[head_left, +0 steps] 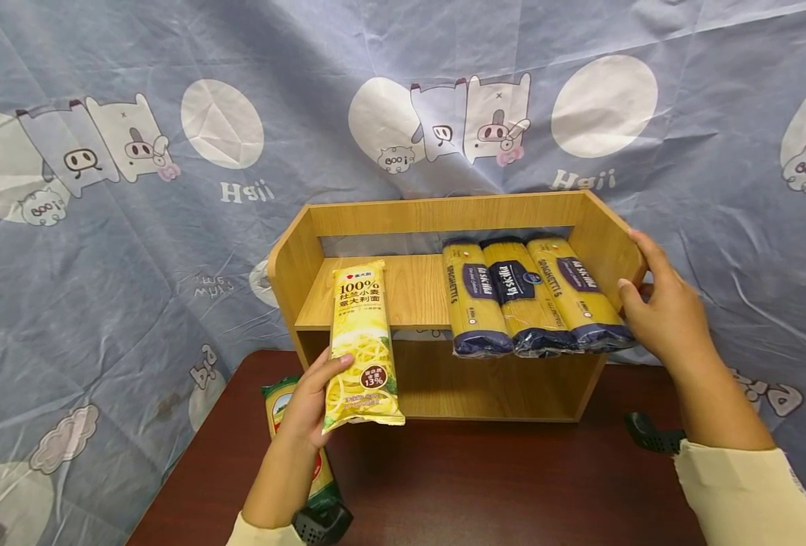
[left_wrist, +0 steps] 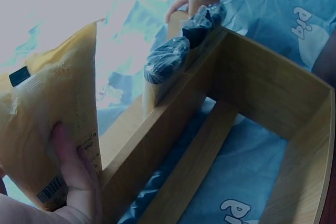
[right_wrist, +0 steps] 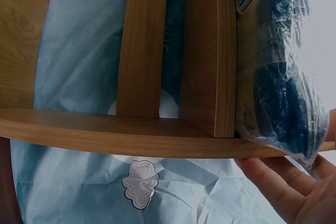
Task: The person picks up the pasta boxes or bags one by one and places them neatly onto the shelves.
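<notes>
My left hand [head_left: 312, 394] grips a yellow pasta packet [head_left: 364, 345] by its lower left side, holding it before the left part of the wooden shelf [head_left: 409, 216]. In the left wrist view the same packet [left_wrist: 47, 124] shows its back, with fingers wrapped against it. My right hand [head_left: 672, 311] holds the shelf's right side panel, thumb inside and fingers over the outer edge. Several spaghetti packs with dark blue ends lie side by side on the upper board, among them a right-hand pack [head_left: 576, 288] nearest that hand and a left-hand pack [head_left: 476, 296].
A green-ended pasta pack [head_left: 321, 485] lies on the dark red table [head_left: 498, 478], partly behind my left forearm. Below the upper board is a lower compartment [head_left: 484, 379]. A patterned grey-blue cloth [head_left: 307, 129] hangs behind the shelf.
</notes>
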Demonstrator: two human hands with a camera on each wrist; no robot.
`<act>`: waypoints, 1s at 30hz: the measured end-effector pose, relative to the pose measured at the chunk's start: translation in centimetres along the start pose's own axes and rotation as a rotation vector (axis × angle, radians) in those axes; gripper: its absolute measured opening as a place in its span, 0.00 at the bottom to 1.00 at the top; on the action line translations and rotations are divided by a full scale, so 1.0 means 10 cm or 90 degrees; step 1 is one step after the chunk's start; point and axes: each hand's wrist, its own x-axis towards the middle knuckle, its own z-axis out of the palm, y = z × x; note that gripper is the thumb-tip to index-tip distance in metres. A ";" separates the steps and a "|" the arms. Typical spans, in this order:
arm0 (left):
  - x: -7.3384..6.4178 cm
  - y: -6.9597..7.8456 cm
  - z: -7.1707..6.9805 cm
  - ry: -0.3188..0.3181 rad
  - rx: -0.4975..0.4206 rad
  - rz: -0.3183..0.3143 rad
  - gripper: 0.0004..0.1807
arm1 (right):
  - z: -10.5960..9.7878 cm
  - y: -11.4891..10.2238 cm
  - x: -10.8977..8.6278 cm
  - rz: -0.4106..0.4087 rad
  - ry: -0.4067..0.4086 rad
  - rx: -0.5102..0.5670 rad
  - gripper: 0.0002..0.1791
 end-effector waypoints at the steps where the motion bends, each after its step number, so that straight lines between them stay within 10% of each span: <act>1: -0.01 -0.01 0.00 0.000 0.000 0.001 0.26 | 0.00 0.00 0.00 0.001 -0.001 0.000 0.38; 18: -0.37 -0.09 0.08 0.058 -0.007 0.057 0.37 | 0.00 0.00 0.00 -0.002 0.008 0.003 0.39; 30: -0.34 -0.08 0.11 0.045 0.012 0.079 0.37 | 0.01 0.00 0.00 -0.010 0.019 -0.001 0.39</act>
